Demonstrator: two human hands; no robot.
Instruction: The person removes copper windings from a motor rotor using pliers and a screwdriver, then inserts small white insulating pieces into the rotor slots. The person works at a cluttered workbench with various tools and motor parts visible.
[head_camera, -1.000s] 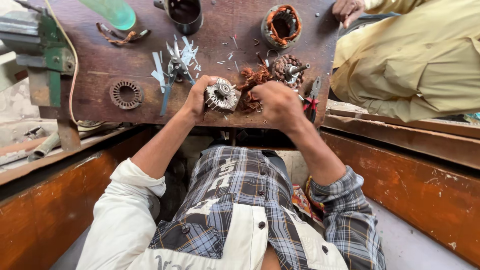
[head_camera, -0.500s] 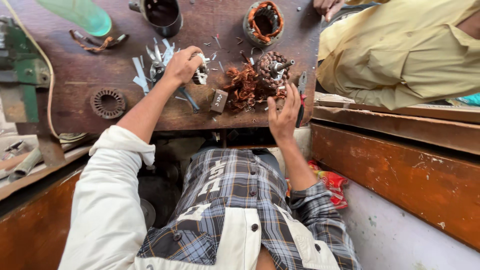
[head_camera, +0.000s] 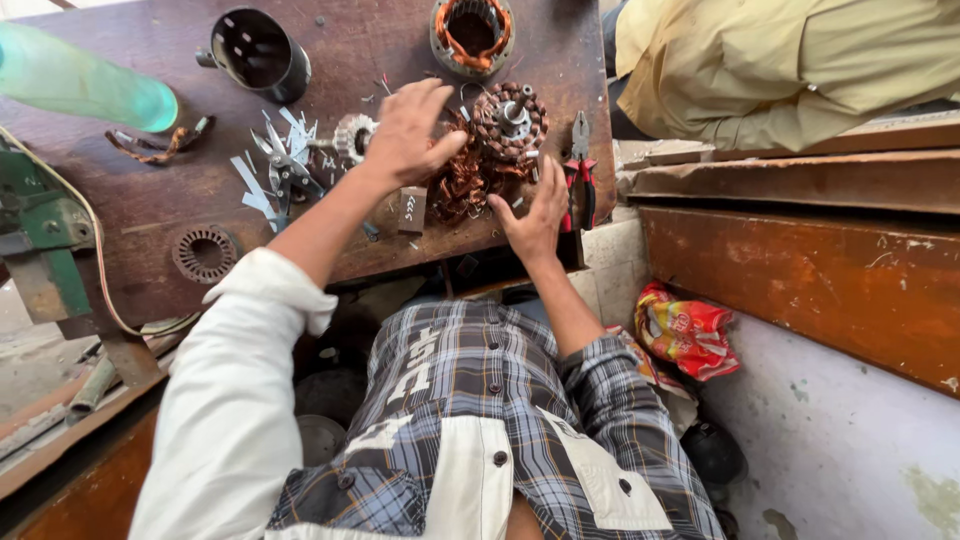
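My left hand (head_camera: 412, 132) hovers over the brown workbench (head_camera: 180, 205) with fingers spread, holding nothing, between a small silver toothed motor part (head_camera: 352, 135) and a tangle of copper wire (head_camera: 462, 178). My right hand (head_camera: 535, 212) rests open near the bench's front edge, beside the copper wire. A round rotor with copper windings (head_camera: 510, 120) lies just beyond both hands. Red-handled pliers (head_camera: 580, 165) lie to the right of my right hand.
A black metal cylinder (head_camera: 255, 50), a wound stator (head_camera: 472, 32), a ring of laminations (head_camera: 204, 254), scissors with metal strips (head_camera: 280, 165) and a green bottle (head_camera: 80, 85) sit on the bench. A person in yellow clothing (head_camera: 790, 65) is at the upper right. A red wrapper (head_camera: 685, 330) lies below.
My left hand has let go of the silver toothed part and moved right toward the copper wire. My right hand has come forward onto the bench next to the wire.
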